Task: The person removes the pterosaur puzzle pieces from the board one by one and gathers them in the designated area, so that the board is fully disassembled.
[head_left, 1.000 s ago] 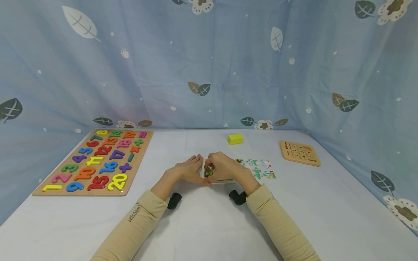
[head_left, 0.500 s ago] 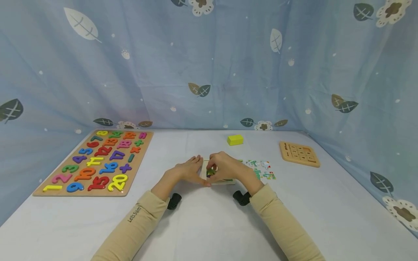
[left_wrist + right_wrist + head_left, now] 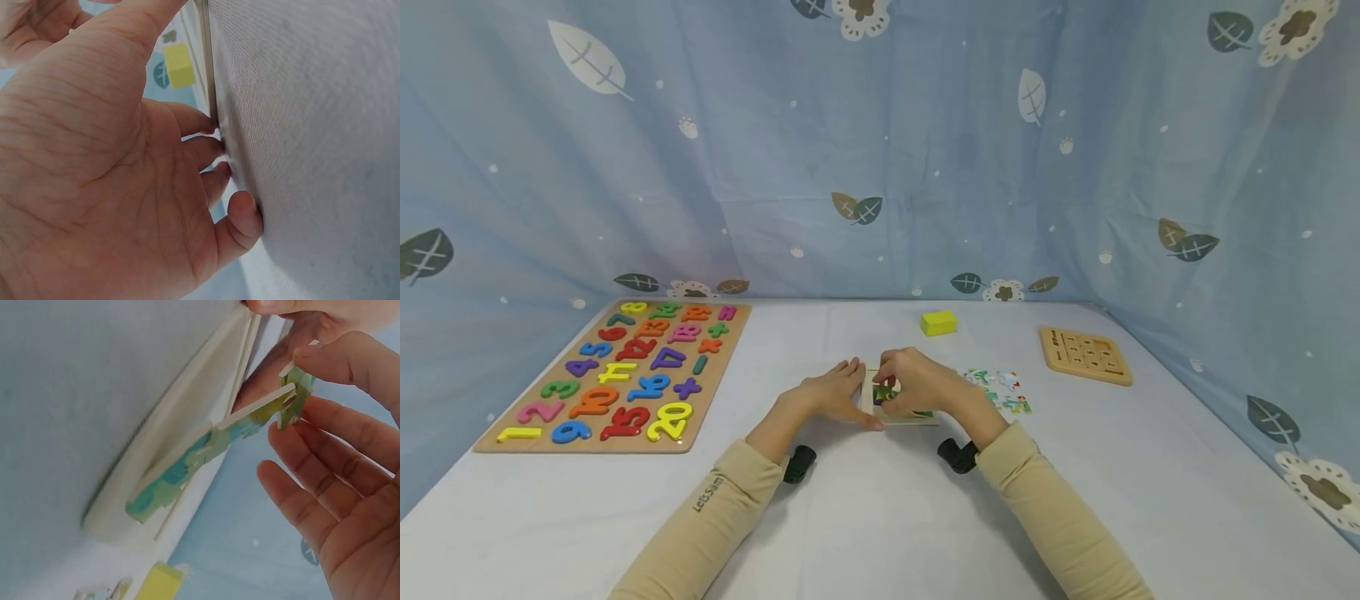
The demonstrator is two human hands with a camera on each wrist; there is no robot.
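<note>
In the head view, a shallow wooden puzzle tray [image 3: 917, 421] lies at the middle of the table, largely covered by both hands. My left hand [image 3: 835, 392] rests along its left side, fingers extended and thumb at the front edge. With thumb and fingertips, my right hand [image 3: 917, 383] pinches a green jigsaw piece [image 3: 297, 387] over the left part of the tray. In the right wrist view this piece stands tilted beside a row of joined jigsaw pieces [image 3: 181, 469] in the tray. Loose jigsaw pieces [image 3: 1000, 389] lie right of the tray, partly hidden by the right wrist.
A large number board [image 3: 617, 375] with colourful numerals lies at the left. Behind the tray sits a yellow block [image 3: 938, 322]. A small wooden number-slide board [image 3: 1086, 356] is at the right. A patterned blue curtain [image 3: 880, 150] closes off the back.
My right hand and forearm have shifted slightly right, covering more of the loose pieces, and the pinched piece has moved with the fingers. My left hand has stayed in place.
</note>
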